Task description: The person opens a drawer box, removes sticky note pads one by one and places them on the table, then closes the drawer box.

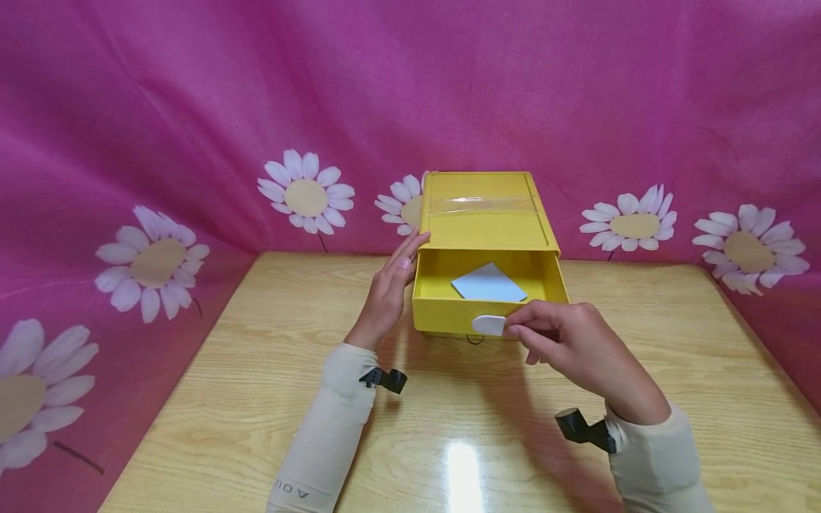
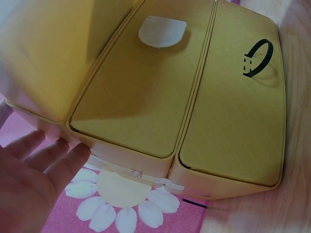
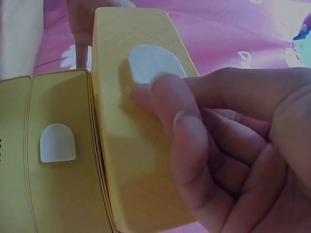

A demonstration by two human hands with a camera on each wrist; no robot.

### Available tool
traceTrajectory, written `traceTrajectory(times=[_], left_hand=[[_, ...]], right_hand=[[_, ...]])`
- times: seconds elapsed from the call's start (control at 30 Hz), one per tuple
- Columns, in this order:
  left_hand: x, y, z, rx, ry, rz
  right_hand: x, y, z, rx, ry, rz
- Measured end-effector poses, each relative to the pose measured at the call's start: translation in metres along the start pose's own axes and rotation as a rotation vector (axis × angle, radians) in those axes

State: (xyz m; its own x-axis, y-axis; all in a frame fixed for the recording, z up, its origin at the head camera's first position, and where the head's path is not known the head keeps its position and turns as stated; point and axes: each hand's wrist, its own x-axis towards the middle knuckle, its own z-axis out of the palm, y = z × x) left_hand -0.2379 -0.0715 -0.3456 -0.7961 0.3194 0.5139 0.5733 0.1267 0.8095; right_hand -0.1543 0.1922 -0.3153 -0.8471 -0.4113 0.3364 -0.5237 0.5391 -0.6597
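A yellow drawer unit (image 1: pixel 481 214) stands at the back of the table, its top drawer (image 1: pixel 442 313) pulled out toward me. Inside that drawer lies a flat pale blue-white square (image 1: pixel 489 282). With thumb and fingers, my right hand (image 1: pixel 571 342) pinches the edge of the white pull tab (image 1: pixel 487 325) on the drawer front. On the other side, my left hand (image 1: pixel 388 288) has its fingers extended along the unit's left wall. Below, in the left wrist view, a second drawer front carries a white tab (image 2: pixel 163 32), and the lowest front has a black loop (image 2: pixel 260 58).
Clear tape (image 1: pixel 474 204) runs across the unit's top. The unit stands on a light wooden table (image 1: pixel 276 356), with a pink cloth (image 1: pixel 410 85) printed with white daisies hanging behind and at both sides. Each wrist wears a small black mount (image 1: pixel 585 429).
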Motion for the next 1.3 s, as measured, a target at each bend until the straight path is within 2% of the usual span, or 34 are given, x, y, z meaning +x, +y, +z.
traceTrajectory(times=[0.8,1.3], left_hand=[[0.0002,-0.0002,-0.0001,0.017,0.002,0.021],[0.0003,-0.0013,0.0006,0.041,0.019,0.034]], right_hand=[[0.001,-0.0012,-0.0015,0.033,0.0,0.085],[-0.0006,-0.0007,-0.004,0.019,-0.028,0.016]])
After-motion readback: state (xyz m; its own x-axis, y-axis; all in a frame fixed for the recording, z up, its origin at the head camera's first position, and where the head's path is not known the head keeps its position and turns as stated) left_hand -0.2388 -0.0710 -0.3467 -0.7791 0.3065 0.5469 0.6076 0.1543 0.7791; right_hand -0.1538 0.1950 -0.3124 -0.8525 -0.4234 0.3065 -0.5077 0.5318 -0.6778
